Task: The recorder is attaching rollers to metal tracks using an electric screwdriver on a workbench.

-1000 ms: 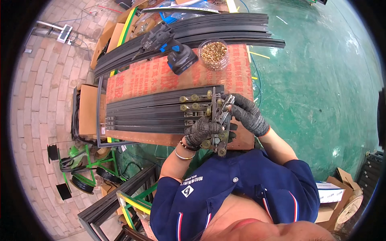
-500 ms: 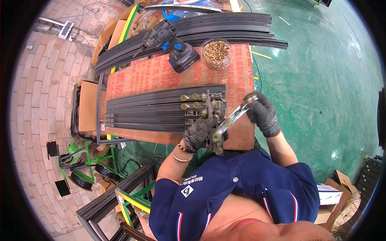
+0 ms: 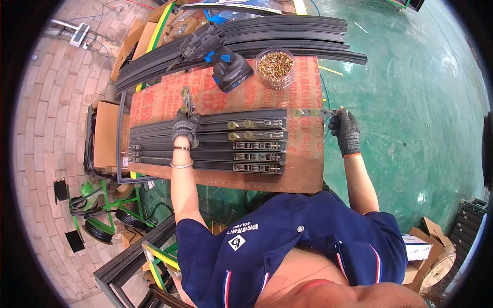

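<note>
My right hand [image 3: 346,132], in a dark grey knit glove, pinches one end of a metal roller bracket [image 3: 314,112] with yellowish wheels. That bracket lies level just beyond the right end of the farthest dark aluminium profile [image 3: 213,119]. In my gloved left hand [image 3: 185,126], over the left-middle of the profiles, more roller brackets [image 3: 186,98] stick out past the fingers; how many is hidden. Two roller brackets with yellowish wheels [image 3: 248,135] sit at the right ends of the far profiles. On the nearer profiles are silvery roller units [image 3: 257,157].
Behind the profiles, on the red-printed board [image 3: 303,169], lie a cordless drill [image 3: 215,55] and a round clear tub of brass-coloured screws [image 3: 276,69]. Long dark profiles [image 3: 298,32] run along the back. Green-framed cable reels [image 3: 100,228] stand at lower left.
My left hand has moved left and away from me with its brackets, uncovering the profile ends. My right hand has swung its bracket level, in line with the farthest profile.
</note>
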The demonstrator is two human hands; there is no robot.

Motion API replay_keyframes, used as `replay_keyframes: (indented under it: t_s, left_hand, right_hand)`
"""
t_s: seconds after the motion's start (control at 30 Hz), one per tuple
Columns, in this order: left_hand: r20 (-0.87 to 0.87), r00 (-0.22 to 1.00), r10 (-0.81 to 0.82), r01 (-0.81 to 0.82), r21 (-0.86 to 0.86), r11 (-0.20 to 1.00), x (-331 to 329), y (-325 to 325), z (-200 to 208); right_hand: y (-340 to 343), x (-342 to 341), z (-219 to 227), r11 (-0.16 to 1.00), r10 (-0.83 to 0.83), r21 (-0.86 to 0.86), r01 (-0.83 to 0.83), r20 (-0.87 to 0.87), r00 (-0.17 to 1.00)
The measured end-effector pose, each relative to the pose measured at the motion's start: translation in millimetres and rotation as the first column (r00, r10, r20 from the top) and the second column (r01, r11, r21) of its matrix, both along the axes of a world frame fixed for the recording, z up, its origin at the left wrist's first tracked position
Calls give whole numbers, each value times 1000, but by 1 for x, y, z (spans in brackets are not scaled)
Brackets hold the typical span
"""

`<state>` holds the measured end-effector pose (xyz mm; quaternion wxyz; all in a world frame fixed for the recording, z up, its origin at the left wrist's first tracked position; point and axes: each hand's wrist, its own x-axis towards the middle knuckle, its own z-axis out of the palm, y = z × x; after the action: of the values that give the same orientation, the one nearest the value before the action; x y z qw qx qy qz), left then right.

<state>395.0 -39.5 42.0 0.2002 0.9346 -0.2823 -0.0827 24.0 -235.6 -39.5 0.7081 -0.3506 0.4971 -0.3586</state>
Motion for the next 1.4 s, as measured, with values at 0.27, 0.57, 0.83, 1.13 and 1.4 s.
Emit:
replay_keyframes:
  t_s: [0.27, 0.57, 0.83, 1.13, 1.4]
  left_hand:
    - [-22, 986, -163, 149, 542, 827, 22, -33, -2]
    - [-81, 966, -244, 243, 596, 765, 21, -40, 0]
    - [-89, 960, -266, 257, 659, 706, 47, -36, -24]
    - [-92, 947, -307, 294, 630, 719, 31, -37, -8]
    - [-98, 978, -182, 202, 654, 729, 25, -45, -3]
  right_hand:
    - [-1, 8, -1, 999, 40, -1, -40, -37, 999]
    - [-6, 7, -9, 997, 39, 66, -36, -38, 999]
    - [-1, 9, -11, 995, 20, 96, -18, -24, 1000]
    - [5, 15, 10, 983, 184, 47, -179, -159, 970]
    - [30, 37, 13, 707, 579, -173, -686, -416, 701]
